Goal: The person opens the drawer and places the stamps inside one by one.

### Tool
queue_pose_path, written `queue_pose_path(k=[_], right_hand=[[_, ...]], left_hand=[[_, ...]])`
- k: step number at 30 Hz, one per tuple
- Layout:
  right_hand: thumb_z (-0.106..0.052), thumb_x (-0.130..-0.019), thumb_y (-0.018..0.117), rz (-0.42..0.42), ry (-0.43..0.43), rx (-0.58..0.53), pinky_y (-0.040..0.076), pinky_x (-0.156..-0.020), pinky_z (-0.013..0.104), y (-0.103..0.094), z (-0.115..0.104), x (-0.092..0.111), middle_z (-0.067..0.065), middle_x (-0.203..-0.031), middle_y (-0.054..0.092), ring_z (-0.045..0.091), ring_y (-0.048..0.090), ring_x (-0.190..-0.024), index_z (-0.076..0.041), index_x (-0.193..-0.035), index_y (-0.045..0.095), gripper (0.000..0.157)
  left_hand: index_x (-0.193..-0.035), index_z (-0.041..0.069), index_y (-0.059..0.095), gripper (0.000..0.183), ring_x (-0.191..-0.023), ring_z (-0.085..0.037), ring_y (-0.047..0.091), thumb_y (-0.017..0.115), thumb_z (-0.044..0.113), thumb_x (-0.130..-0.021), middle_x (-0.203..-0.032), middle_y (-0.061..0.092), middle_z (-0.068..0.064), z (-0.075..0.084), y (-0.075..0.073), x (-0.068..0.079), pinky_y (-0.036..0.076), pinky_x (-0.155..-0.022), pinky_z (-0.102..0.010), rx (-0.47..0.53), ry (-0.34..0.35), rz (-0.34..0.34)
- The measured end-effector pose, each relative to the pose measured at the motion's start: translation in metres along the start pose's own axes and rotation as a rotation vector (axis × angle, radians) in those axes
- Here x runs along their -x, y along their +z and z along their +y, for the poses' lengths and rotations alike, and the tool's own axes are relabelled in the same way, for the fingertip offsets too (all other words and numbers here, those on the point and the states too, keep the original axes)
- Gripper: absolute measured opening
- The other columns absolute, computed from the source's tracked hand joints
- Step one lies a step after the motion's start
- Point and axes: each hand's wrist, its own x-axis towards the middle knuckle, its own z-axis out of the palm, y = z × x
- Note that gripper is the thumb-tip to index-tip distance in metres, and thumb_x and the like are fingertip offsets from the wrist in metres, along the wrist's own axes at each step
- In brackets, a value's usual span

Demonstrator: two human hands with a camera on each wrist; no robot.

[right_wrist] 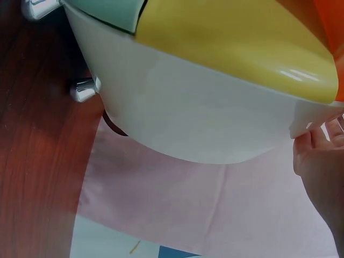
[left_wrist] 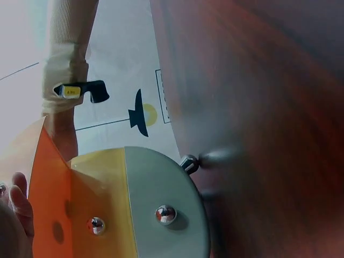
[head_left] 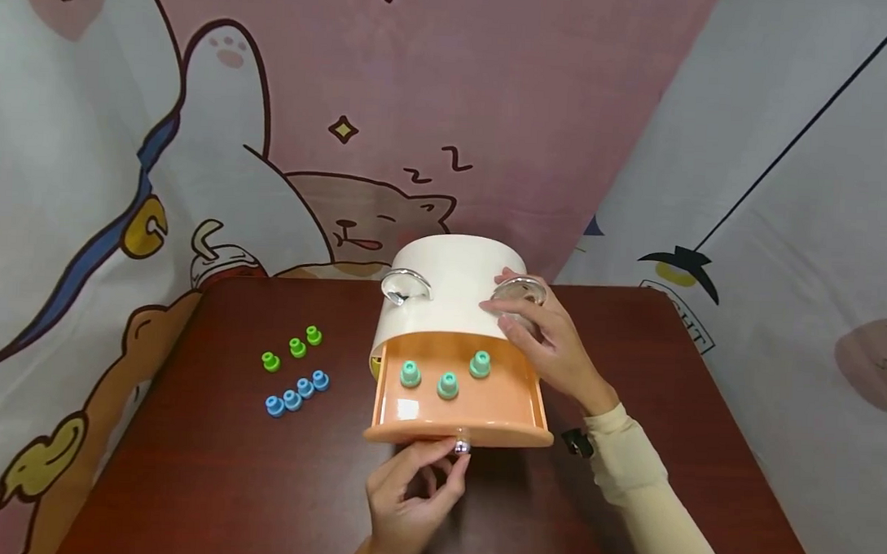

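Observation:
A white rounded mini drawer cabinet (head_left: 451, 265) stands on the table with its orange top drawer (head_left: 417, 407) pulled out. Three mint-green pegs (head_left: 448, 385) stand upright inside this drawer. Below the drawer front, my left hand (head_left: 406, 500) pinches its small silver knob (head_left: 462, 447) between thumb and index finger. My right hand (head_left: 558, 346) rests on the cabinet's top right, fingers spread around the silver ring-shaped handle (head_left: 520, 289). In the left wrist view, the yellow drawer (left_wrist: 102, 188) and grey-green drawer (left_wrist: 156, 236) beneath are closed, each with a silver knob.
On the table (head_left: 209, 464) left of the cabinet lie a row of lime-green pegs (head_left: 297, 348) and a row of blue pegs (head_left: 292, 400). A second ring handle (head_left: 406, 286) sits on the cabinet's top left. A cartoon-print cloth (head_left: 493, 107) hangs behind the table.

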Motion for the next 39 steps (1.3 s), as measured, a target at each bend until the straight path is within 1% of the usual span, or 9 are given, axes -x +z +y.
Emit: queue_pose_path(k=[4,8,13,19,25,29,32,35,39], right_hand=[[0.004,-0.102,0.066,-0.012,-0.019,0.013,0.036,-0.122,0.039,0.001,0.022,0.003,0.02,-0.144,0.061,0.04,0.05,-0.143,-0.001,-0.126,0.078,0.028],[-0.01,-0.11,0.06,-0.061,-0.007,0.058,0.034,-0.122,0.043,0.0,0.04,0.008,0.008,-0.149,0.06,0.03,0.048,-0.144,-0.013,-0.135,0.078,0.031],[-0.02,-0.114,0.053,-0.13,0.015,0.065,0.028,-0.124,0.049,-0.002,0.04,0.01,0.005,-0.156,0.055,0.029,0.042,-0.15,-0.016,-0.141,0.075,0.035],[-0.033,-0.112,0.061,-0.151,0.064,0.052,0.029,-0.123,0.054,-0.001,0.037,0.013,0.004,-0.161,0.049,0.027,0.04,-0.15,-0.019,-0.145,0.072,0.038],[-0.03,-0.104,0.067,-0.159,0.096,0.061,0.029,-0.121,0.057,0.002,0.034,0.015,0.0,-0.165,0.044,0.025,0.036,-0.153,-0.025,-0.15,0.068,0.046],[-0.033,-0.101,0.075,-0.152,0.079,0.068,0.028,-0.123,0.055,0.004,0.034,0.014,0.002,-0.168,0.041,0.028,0.033,-0.156,-0.022,-0.151,0.067,0.052],[-0.025,-0.093,0.086,-0.142,0.072,0.095,0.028,-0.123,0.051,0.007,0.035,0.016,0.004,-0.168,0.041,0.029,0.033,-0.156,-0.02,-0.15,0.067,0.059],[-0.011,-0.084,0.093,-0.107,0.077,0.116,0.029,-0.123,0.046,0.008,0.034,0.02,0.007,-0.168,0.042,0.03,0.035,-0.155,-0.017,-0.147,0.069,0.068],[0.001,-0.076,0.096,-0.057,0.091,0.106,0.03,-0.122,0.04,0.007,0.027,0.024,0.016,-0.166,0.043,0.033,0.037,-0.152,-0.009,-0.142,0.071,0.071]], left_hand=[[-0.104,-0.008,0.075,0.013,-0.061,-0.015,0.067,0.081,0.001,-0.097,-0.084,0.075,-0.016,-0.01,-0.001,-0.002,0.046,-0.047,-0.014,0.008,-0.038,0.003],[-0.107,-0.007,0.076,0.014,-0.063,-0.016,0.068,0.082,-0.001,-0.095,-0.087,0.076,-0.017,-0.021,-0.001,-0.001,0.047,-0.047,-0.016,0.01,-0.093,0.014],[-0.109,-0.005,0.076,0.017,-0.064,-0.017,0.07,0.082,-0.005,-0.092,-0.087,0.076,-0.016,-0.033,-0.001,-0.005,0.048,-0.047,-0.017,0.006,-0.135,0.023],[-0.111,-0.003,0.077,0.027,-0.067,-0.019,0.072,0.082,-0.013,-0.086,-0.091,0.078,-0.014,-0.043,0.001,-0.016,0.05,-0.049,-0.019,-0.002,-0.182,0.019],[-0.113,-0.001,0.077,0.025,-0.069,-0.019,0.074,0.082,-0.008,-0.09,-0.094,0.08,-0.013,-0.051,0.003,-0.024,0.05,-0.047,-0.024,-0.029,-0.195,0.027],[-0.113,-0.001,0.078,0.024,-0.069,-0.02,0.074,0.082,-0.007,-0.091,-0.093,0.079,-0.013,-0.057,0.006,-0.029,0.051,-0.048,-0.025,-0.042,-0.202,0.038],[-0.112,-0.001,0.078,0.027,-0.068,-0.02,0.074,0.083,-0.01,-0.088,-0.093,0.079,-0.014,-0.06,0.007,-0.031,0.052,-0.049,-0.024,-0.053,-0.206,0.054],[-0.112,-0.001,0.078,0.03,-0.07,-0.021,0.074,0.084,-0.013,-0.086,-0.093,0.079,-0.013,-0.062,0.01,-0.032,0.053,-0.049,-0.026,-0.055,-0.214,0.053],[-0.113,-0.001,0.078,0.032,-0.073,-0.022,0.074,0.084,-0.015,-0.085,-0.095,0.079,-0.012,-0.065,0.016,-0.032,0.055,-0.052,-0.027,-0.036,-0.21,0.042]])
